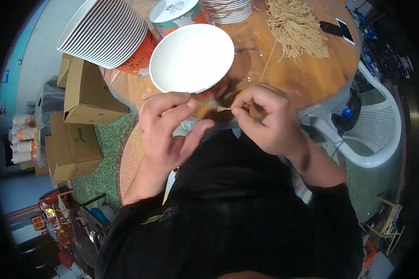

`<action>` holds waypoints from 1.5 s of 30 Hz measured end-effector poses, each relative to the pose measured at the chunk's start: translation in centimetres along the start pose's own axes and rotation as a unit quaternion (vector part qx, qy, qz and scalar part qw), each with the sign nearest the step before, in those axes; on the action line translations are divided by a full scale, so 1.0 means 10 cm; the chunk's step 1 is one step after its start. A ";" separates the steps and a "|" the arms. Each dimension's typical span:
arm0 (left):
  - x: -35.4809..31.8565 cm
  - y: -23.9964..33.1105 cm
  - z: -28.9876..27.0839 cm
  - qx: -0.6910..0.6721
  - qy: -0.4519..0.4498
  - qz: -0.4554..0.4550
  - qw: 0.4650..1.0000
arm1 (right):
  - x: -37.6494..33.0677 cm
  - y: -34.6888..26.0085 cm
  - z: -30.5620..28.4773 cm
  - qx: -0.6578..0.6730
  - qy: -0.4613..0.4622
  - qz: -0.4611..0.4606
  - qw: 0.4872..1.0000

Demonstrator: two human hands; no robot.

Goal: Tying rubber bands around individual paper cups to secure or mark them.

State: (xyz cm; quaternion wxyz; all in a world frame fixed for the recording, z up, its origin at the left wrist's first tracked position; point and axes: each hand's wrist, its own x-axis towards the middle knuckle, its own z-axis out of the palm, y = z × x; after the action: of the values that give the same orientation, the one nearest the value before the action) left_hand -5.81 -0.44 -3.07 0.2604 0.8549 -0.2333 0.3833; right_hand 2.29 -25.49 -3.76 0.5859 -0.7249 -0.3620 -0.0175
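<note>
My left hand (165, 130) and my right hand (265, 121) are raised close together just below a white paper bowl (191, 58) at the near edge of a round wooden table (307, 74). Both pinch a thin, pale strand (224, 109); its frayed end shows between the fingertips. My left thumb and forefinger are closed near the bowl's rim. A heap of tan, stringy strands (295, 28) lies on the table further back, to the right.
Stacks of white bowls stand at the back left (104, 30) and back centre (228, 10). A phone (345, 30) lies at the table's far right. A white plastic chair (377, 130) is on my right; cardboard boxes (81, 93) sit on the floor to my left.
</note>
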 end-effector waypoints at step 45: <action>-0.22 -0.10 0.01 -0.267 -0.193 -0.205 0.921 | -0.09 0.12 0.46 0.036 -0.021 -0.025 0.999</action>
State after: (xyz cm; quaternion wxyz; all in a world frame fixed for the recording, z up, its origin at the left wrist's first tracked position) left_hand -6.48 0.76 -5.12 0.5021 0.8401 -0.1923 0.0719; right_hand 0.47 -22.03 -6.57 0.6030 -0.6946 -0.3922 -0.0039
